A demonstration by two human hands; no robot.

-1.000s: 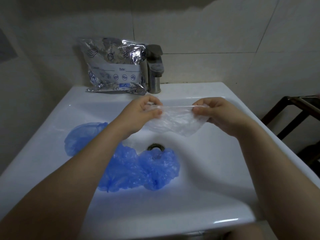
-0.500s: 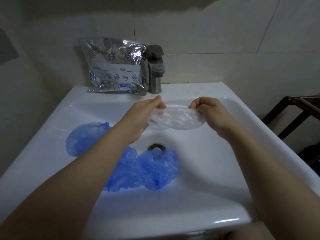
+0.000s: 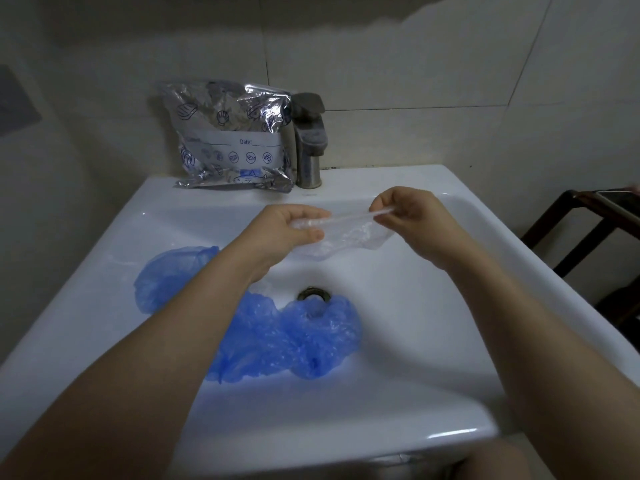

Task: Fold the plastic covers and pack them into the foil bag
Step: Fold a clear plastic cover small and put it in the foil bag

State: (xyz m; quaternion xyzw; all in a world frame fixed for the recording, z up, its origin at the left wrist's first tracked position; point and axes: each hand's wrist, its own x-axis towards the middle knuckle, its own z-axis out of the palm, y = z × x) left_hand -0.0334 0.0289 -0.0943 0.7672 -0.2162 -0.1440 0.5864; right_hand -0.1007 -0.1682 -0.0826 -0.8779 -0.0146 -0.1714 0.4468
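Two hands, left hand (image 3: 292, 225) and right hand (image 3: 412, 216), pinch one clear plastic cover (image 3: 346, 233) mid-fold, while blue covers (image 3: 287, 337) lie unfolded in the sink (image 3: 433, 341) and the foil bag (image 3: 232, 140) waits.

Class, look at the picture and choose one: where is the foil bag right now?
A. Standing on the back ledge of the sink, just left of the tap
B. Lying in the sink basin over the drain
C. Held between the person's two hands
A: the foil bag stands on the sink back ledge, just left of the tap, while both hands hold a clear plastic cover.
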